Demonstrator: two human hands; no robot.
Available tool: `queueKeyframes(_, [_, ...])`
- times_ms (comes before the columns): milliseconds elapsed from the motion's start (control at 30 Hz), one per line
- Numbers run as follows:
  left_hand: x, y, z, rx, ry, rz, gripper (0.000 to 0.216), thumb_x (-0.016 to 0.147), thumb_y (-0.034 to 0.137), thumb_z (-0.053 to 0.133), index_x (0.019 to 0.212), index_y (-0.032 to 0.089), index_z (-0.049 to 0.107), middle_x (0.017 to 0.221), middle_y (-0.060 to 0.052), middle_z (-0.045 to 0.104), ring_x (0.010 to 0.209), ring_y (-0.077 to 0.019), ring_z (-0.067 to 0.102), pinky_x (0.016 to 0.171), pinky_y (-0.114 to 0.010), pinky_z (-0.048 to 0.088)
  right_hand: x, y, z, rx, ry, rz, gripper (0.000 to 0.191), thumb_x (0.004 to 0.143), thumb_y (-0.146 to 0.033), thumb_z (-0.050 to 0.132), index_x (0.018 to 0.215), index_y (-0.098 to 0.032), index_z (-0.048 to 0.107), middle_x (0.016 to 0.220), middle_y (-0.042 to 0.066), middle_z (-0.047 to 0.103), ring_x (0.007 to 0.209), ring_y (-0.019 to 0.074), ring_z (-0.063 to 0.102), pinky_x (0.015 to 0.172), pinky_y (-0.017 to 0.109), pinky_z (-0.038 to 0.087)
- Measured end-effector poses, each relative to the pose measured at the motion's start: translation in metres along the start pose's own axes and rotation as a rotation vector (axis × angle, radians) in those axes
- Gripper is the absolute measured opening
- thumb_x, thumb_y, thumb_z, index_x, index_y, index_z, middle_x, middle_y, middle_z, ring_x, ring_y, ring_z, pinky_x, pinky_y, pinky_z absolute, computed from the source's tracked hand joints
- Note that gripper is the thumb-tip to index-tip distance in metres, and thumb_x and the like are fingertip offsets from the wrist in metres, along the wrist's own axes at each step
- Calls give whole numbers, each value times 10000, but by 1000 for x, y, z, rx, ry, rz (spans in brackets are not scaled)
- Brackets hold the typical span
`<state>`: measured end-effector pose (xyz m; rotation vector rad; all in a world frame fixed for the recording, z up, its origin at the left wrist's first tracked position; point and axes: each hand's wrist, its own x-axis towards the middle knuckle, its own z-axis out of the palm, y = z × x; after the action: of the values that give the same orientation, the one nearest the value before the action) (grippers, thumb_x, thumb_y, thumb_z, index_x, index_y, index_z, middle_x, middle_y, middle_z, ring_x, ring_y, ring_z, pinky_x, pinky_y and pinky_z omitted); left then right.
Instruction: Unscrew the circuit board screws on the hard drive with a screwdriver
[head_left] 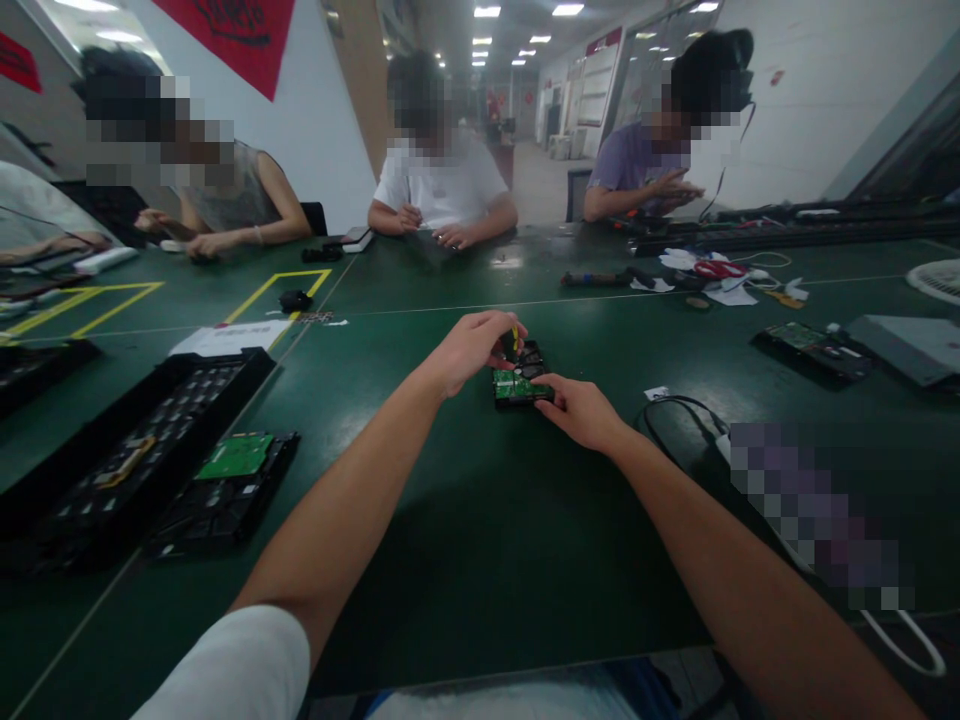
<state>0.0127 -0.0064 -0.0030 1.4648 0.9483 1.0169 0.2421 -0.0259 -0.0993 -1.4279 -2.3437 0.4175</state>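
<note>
A hard drive (514, 390) with a green circuit board lies on the table in front of me. My left hand (476, 350) is closed around a screwdriver (514, 342) with a yellow and black handle, held upright over the drive. Its tip is too small and too covered to make out. At the drive's near right corner, my right hand (581, 405) grips the edge between thumb and fingers.
On the left are a long black compartmented tray (251, 375) and another hard drive (236, 465). To the right lie a third drive (814, 350), a grey box (904, 345) and a cable (682, 400). Several people sit across the green table (480, 560).
</note>
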Motion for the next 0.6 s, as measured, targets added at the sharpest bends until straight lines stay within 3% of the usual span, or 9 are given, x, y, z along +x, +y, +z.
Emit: queueKeyframes(600, [0,-2,-2,17,-15,10,312,928,438,595,927,155,725,962,-100,687,885,-196,644,718,-308,595,0,3,-1,6,8,-20,446,982,-329,655,1420,-246,643,794,2,691,701,166,608,659,275,378])
